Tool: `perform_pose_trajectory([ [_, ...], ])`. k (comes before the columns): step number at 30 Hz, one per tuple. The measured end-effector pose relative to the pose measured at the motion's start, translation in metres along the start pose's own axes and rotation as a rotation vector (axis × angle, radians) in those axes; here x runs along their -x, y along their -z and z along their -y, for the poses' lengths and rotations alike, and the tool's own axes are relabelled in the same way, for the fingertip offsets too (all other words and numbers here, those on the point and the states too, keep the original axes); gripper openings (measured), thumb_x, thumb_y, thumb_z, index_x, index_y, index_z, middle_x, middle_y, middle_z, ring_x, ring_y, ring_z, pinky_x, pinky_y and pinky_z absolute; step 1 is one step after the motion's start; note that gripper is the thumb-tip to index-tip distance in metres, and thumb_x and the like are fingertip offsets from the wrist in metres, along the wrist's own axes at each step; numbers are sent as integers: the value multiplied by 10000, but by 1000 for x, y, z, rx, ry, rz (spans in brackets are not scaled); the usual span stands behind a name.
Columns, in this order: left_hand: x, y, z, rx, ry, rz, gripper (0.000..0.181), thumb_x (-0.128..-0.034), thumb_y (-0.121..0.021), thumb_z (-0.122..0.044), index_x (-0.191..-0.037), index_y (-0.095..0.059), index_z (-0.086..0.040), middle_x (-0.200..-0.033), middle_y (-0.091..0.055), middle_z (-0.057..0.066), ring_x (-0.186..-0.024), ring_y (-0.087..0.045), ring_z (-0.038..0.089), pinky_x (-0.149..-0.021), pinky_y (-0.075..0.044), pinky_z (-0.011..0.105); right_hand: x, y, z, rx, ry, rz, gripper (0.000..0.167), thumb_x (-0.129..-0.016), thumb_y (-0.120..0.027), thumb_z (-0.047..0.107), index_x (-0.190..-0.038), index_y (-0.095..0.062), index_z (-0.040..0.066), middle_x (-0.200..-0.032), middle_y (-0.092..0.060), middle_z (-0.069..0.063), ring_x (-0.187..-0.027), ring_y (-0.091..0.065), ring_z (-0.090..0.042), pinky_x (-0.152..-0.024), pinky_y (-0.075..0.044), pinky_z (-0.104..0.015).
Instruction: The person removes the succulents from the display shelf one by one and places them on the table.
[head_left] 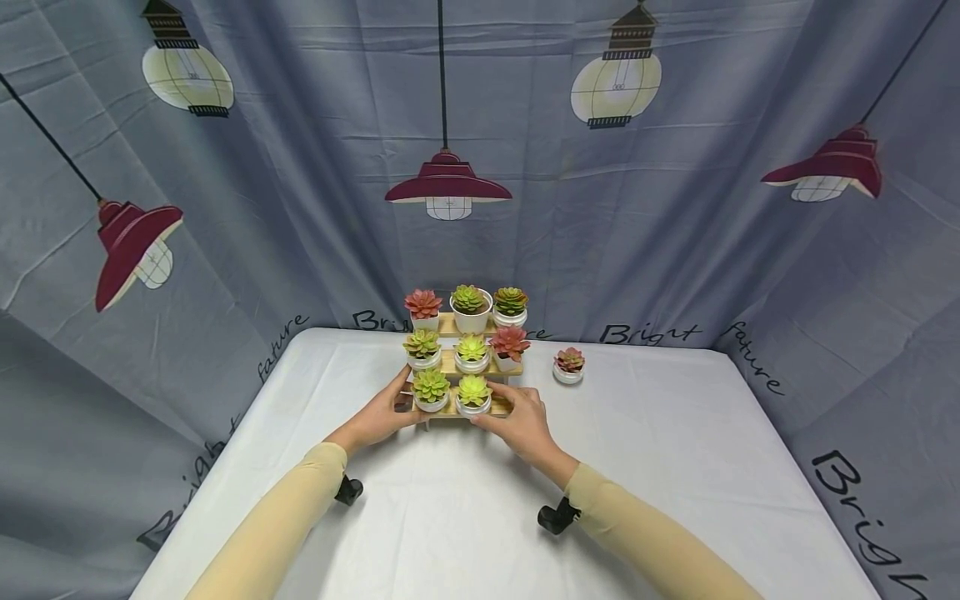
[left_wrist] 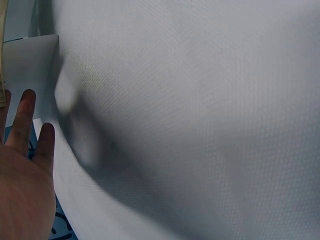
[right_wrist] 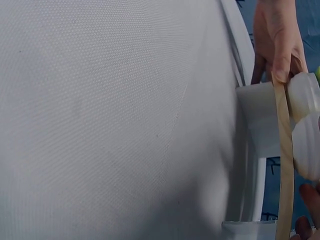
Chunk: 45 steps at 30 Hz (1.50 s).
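Observation:
A three-tier stand with wooden shelves (head_left: 498, 408) holds small potted succulents in the head view. My left hand (head_left: 380, 414) grips the left end of its lowest shelf; in the right wrist view its thumb lies on the wooden board (right_wrist: 285, 150). Beside that hand stands a green succulent (head_left: 431, 386) in a white pot. Thumb and forefinger of my right hand (head_left: 527, 427) pinch the bright green succulent's white pot (head_left: 473, 407), to its right on the same shelf. In the left wrist view, several left-hand (left_wrist: 25, 185) fingers extend below the board.
Three plants stand on the top tier, including a red one (head_left: 423, 303), and three on the middle tier. A small reddish succulent (head_left: 569, 361) in a white pot sits on the white table (head_left: 660, 433), right of the stand. A grey-blue curtain (head_left: 540, 250) hangs behind.

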<state>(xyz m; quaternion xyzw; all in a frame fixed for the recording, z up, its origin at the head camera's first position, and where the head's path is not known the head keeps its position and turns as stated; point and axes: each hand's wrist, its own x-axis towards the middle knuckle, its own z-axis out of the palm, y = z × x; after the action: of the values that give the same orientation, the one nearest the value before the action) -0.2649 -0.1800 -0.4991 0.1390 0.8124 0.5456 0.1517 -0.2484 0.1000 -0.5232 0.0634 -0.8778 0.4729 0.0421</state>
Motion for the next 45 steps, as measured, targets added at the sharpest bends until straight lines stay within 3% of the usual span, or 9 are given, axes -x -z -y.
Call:
perform_pose_trajectory([
  [6, -1, -1, 1, -15, -3, -2, 1060, -954, -758, -174, -1659, 34, -153, -1428, -448, 234, -1330, -482, 426, -1115, -368, 612, 0, -2, 1, 39, 9, -11, 730, -747, -906, 479, -1379, -675, 195, -1279, -648, -57, -1180, -444, -250, -936, -375, -459],
  [13, -12, -2, 22, -32, 7, -20, 1080, -943, -773, -186, -1661, 33, -223, -1423, -460, 195, -1326, -491, 399, -1128, -358, 599, 0, -3, 4, 91, 25, -23, 748, -741, -901, 505, -1371, -678, 167, -1277, -677, -50, -1144, -457, -247, -904, -364, -449],
  [18, -15, -1, 29, -45, -7, -19, 1087, -939, -782, -255, -1661, 31, -265, -1422, -470, 161, -1317, -506, 367, -1115, -381, 586, 1, -3, 5, 119, 42, -22, 756, -747, -894, 514, -1371, -675, 149, -1279, -683, -47, -1105, -458, -241, -881, -356, -444],
  [29, -15, 1, 31, -75, 11, -14, 1118, -919, -795, -353, -1658, 41, -295, -1434, -480, 111, -1318, -516, 305, -1121, -401, 524, 0, -6, 3, 130, 49, -13, 757, -744, -893, 521, -1365, -675, 147, -1236, -704, -10, -1080, -462, -225, -878, -349, -432],
  [45, -17, 3, 34, -76, -2, -20, 1097, -926, -792, -319, -1659, 23, -309, -1411, -495, 124, -1280, -543, 305, -1078, -443, 521, -3, -7, 6, 143, 49, -21, 740, -747, -894, 500, -1356, -680, 137, -1198, -709, -34, -1014, -471, -215, -857, -363, -427],
])
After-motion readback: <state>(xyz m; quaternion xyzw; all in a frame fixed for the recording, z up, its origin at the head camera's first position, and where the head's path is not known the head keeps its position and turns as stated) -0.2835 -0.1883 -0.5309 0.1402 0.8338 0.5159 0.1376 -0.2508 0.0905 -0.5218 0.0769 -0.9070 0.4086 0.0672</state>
